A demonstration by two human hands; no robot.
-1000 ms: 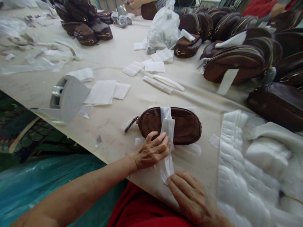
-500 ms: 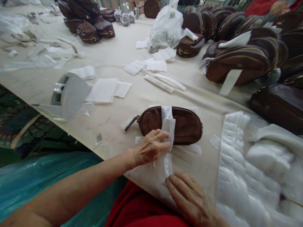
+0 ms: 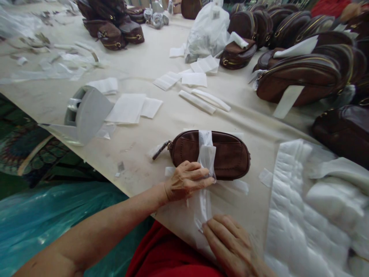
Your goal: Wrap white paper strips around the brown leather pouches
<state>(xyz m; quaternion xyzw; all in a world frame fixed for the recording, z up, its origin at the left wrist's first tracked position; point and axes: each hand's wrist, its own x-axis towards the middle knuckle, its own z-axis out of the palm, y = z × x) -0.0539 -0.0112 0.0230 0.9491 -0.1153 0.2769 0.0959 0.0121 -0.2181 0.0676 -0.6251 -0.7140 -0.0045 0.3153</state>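
The left hand (image 3: 188,181) partly hides the white strip (image 3: 205,154); the view's right edge crops a brown bag (image 3: 344,129).

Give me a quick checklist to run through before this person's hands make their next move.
1. Brown pouch resting on the table: ok.
2. White strip lying across the pouch: ok.
3. Left hand touching the strip: ok.
4. Right hand at the white material below the pouch: ok.
5. No loose scraps nearby: not ok; a white scrap lies to the right.
6. Pouch's underside: cannot tell, hidden.

No legible text, labels, brands, numbers or signs anywhere.
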